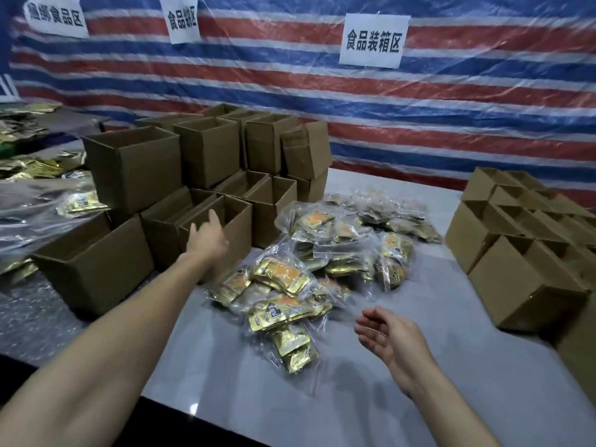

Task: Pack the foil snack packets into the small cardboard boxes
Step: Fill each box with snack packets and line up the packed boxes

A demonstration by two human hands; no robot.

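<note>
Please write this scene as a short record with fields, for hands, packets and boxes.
left hand: open, stretched toward the rim of an open brown cardboard box
right hand: open, empty, above the grey table
pile: gold foil snack packets in clear plastic bags, mid-table
stacks: brown cardboard boxes, left and right
wall: striped tarpaulin with white paper signs

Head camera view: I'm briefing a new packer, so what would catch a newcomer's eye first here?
The heap of gold foil snack packets in clear plastic bags on the grey table stands out. Stacked open brown cardboard boxes rise to its left, where the left hand reaches toward one; a red, white and blue striped tarpaulin hangs behind.
</note>
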